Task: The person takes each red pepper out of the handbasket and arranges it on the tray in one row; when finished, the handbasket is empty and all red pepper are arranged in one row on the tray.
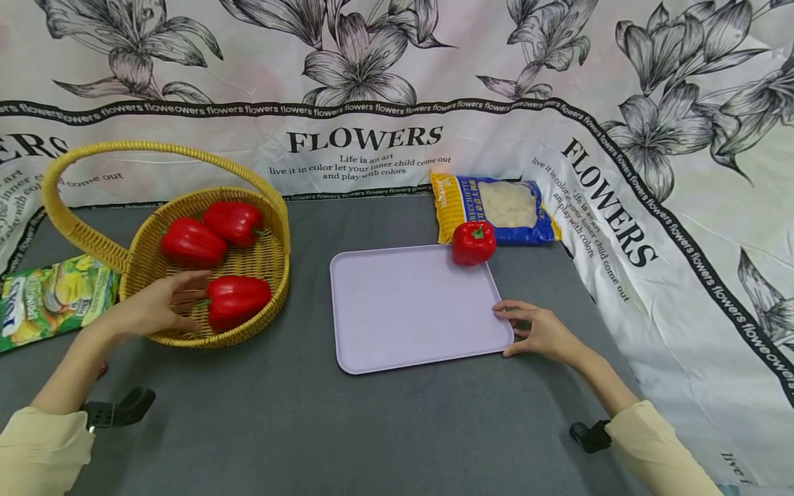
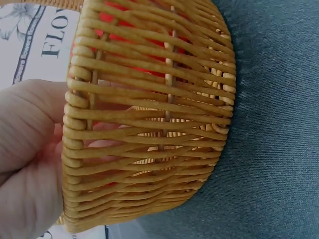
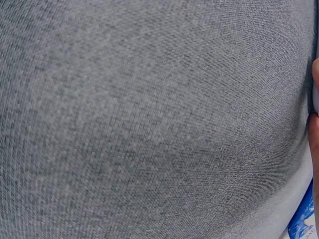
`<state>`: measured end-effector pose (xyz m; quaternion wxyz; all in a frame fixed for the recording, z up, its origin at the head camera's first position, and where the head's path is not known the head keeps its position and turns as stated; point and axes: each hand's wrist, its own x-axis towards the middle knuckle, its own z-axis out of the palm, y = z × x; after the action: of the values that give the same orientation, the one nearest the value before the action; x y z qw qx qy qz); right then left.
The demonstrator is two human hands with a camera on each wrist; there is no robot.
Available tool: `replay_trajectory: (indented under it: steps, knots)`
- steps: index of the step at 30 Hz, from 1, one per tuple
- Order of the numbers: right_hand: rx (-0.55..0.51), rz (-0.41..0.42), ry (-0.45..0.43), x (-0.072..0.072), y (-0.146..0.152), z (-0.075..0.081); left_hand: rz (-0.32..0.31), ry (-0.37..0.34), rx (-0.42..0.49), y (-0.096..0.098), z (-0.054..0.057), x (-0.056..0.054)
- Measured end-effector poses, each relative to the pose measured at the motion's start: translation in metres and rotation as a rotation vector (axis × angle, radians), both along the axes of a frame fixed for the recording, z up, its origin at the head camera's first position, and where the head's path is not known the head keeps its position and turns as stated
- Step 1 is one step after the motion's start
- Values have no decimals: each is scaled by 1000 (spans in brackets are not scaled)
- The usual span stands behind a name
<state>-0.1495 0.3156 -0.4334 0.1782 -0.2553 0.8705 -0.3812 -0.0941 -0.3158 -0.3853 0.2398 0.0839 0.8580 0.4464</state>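
In the head view, my left hand reaches over the near-left rim of a yellow wicker basket. Its fingers are loosely bent beside a red bell pepper, with nothing seen held; contact with the pepper is unclear. Two more peppers, a left one and a back one, lie in the basket. The left wrist view shows the hand partly hidden behind the woven wall. My right hand holds the right edge of a pale lilac tray. Another red bell pepper sits on the tray's back-right corner.
Behind the tray lies a blue and yellow pasta bag. A green bag lies left of the basket, whose tall handle arches above it. Grey cloth covers the table, and a flower-printed sheet hangs behind.
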Motion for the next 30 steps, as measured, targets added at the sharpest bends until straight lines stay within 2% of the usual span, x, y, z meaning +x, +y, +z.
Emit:
replay_trajectory:
  steps: [3,6,10,13,16,18,21,26,30]
  knots:
    - [4,2,-5,0,0,0,-8,-32,64,-2,-2,-2]
    - [18,1,-6,0,-1,2,24,-63,170,-6,-5,-2]
    - [28,1,-5,0,-1,4,42,18,236,-9,-9,1]
    - [24,2,-5,0,-1,3,20,152,247,-6,-10,3]
    - [24,3,-2,-1,-1,3,8,227,326,-3,-9,3]
    - [29,1,-3,-1,-1,3,2,248,406,-2,-9,3]
    - [28,2,-4,0,-1,3,2,226,483,-1,-8,2]
    - [25,3,-3,1,-1,3,-28,183,466,1,-9,-2]
    - [27,5,-1,1,-1,2,-69,196,405,2,-12,-6]
